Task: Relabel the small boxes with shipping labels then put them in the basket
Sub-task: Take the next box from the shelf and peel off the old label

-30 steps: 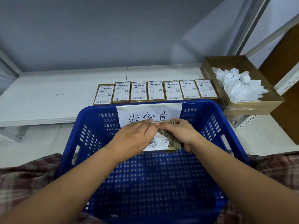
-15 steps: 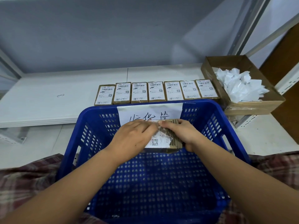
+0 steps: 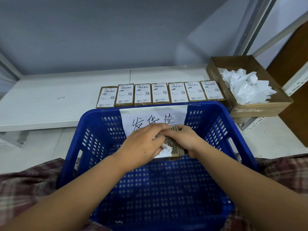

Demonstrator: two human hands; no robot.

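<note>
Over the far end of the blue basket [image 3: 93,147] my two hands hold one small cardboard box [image 3: 175,145]. My right hand [image 3: 183,139] grips the box from the right side. My left hand [image 3: 143,144] pinches the white label [image 3: 164,151] on its top face, which looks partly lifted and crumpled. Most of the box is hidden under my fingers. Several small brown boxes [image 3: 160,93] with white shipping labels lie in a row on the white shelf [image 3: 50,100] just behind the basket.
An open cardboard carton [image 3: 260,107] full of crumpled white paper stands at the right of the row. A handwritten paper sign [image 3: 153,116] is taped to the basket's far wall. Metal rack posts [image 3: 250,30] rise at the right. Plaid cloth [image 3: 25,189] lies under the basket.
Both hands have stayed over the basket's far end. My left hand has slid further over the box, covering more of the label, which now looks more crumpled.
</note>
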